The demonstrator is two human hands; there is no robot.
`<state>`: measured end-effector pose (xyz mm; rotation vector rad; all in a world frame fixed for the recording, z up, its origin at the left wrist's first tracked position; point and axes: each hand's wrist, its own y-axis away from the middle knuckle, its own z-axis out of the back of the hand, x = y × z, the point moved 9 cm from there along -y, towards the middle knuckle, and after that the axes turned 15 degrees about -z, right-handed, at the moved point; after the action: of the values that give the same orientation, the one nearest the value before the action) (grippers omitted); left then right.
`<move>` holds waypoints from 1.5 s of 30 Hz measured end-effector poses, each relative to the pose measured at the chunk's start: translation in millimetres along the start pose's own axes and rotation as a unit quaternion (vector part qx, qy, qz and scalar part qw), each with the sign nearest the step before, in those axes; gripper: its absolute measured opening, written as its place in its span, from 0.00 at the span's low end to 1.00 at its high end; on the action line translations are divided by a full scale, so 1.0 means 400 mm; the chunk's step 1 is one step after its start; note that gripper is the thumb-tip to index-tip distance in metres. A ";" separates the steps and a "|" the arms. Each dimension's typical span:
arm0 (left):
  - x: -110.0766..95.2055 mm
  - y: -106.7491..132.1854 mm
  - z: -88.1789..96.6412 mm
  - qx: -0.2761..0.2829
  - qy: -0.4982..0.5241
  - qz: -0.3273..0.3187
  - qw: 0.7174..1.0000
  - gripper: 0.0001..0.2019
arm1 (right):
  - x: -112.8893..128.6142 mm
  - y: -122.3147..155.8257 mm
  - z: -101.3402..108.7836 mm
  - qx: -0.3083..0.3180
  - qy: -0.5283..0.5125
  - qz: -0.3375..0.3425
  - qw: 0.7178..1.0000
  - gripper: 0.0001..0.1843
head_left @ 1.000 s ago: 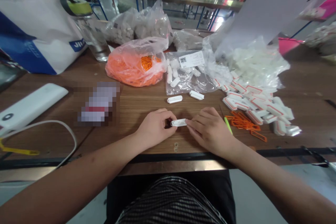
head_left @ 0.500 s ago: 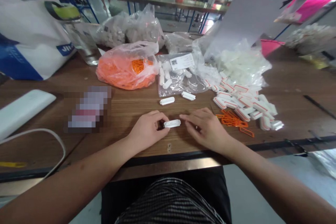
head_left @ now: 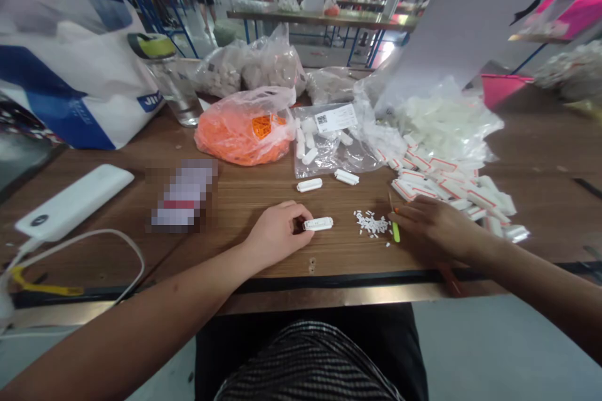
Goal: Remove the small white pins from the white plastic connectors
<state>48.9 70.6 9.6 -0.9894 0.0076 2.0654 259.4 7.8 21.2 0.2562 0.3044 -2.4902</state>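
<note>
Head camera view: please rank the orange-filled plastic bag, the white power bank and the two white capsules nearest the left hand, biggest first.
Orange-filled plastic bag, then white power bank, then the white capsule at the left hand and the white capsule beyond it, which look alike, so I cannot rank those two.

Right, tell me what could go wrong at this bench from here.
The right hand is close to the tiny loose white plastic bits on the brown wooden tabletop, and could scatter them. It could also knock the slim green stick. The small white plastic capsule might slip from the left hand.
</note>
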 end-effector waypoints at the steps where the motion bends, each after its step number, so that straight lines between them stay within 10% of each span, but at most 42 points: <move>1: 0.000 0.000 0.000 -0.001 -0.001 -0.001 1.000 0.04 | 0.003 -0.001 0.006 -0.009 -0.002 0.015 1.000 0.14; 4: 0.003 0.001 0.000 -0.004 0.001 0.001 1.000 0.04 | -0.003 -0.012 0.038 -0.037 -0.021 0.016 0.999 0.14; 8: 0.006 0.003 -0.002 -0.004 0.009 0.016 1.000 0.05 | -0.073 -0.044 0.130 -0.152 -0.151 -0.182 0.960 0.08; 11: 0.007 0.003 -0.003 -0.006 0.013 0.027 1.000 0.05 | -0.109 -0.068 0.127 -0.184 -0.394 -0.361 0.825 0.08; 14: 0.004 0.003 -0.001 -0.012 0.017 0.022 1.000 0.06 | -0.019 -0.161 0.046 -0.051 -0.622 -0.353 0.697 0.13; 19: 0.000 0.003 0.000 -0.009 0.024 0.005 1.000 0.06 | 0.065 -0.228 -0.037 0.016 -0.720 -0.372 0.586 0.22; 45: 0.002 0.004 -0.008 0.002 0.023 0.011 1.000 0.05 | 0.061 -0.202 -0.064 -0.044 -0.700 -0.426 0.572 0.26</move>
<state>49.6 69.1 6.1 -1.0379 0.0474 2.0610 194.6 65.0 3.1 -2.3019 -0.2255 -2.5266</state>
